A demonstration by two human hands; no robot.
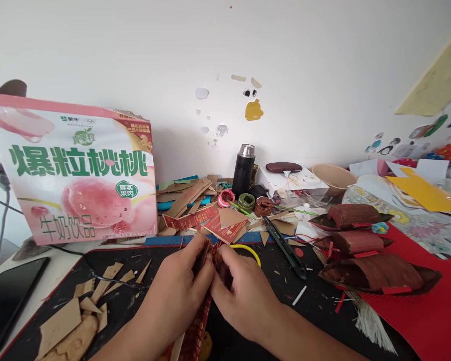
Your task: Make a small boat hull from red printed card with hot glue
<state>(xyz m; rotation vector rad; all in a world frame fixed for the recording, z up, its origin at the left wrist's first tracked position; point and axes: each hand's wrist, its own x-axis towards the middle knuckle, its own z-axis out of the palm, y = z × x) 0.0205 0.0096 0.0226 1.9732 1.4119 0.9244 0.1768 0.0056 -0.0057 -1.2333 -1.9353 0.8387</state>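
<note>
My left hand (182, 278) and my right hand (244, 286) meet over the middle of the black mat (135, 255). Between them is a folded piece of red printed cardboard (196, 333), with brown board showing along one edge. Fingers of both hands are closed on its far end, and they hide most of that end. Just beyond my right hand lies a yellow ring (253, 250). A dark green utility knife (285, 248) rests to its right, pointing away from me.
Cardboard scraps (60, 323) lie at the left near a phone (11, 301). A large drink carton (78, 175) stands behind. Paint pots (246, 201), a black thermos (243, 170) and more offcuts line the wall. Three brown model boats (383, 273) sit on the right by red paper (428, 311).
</note>
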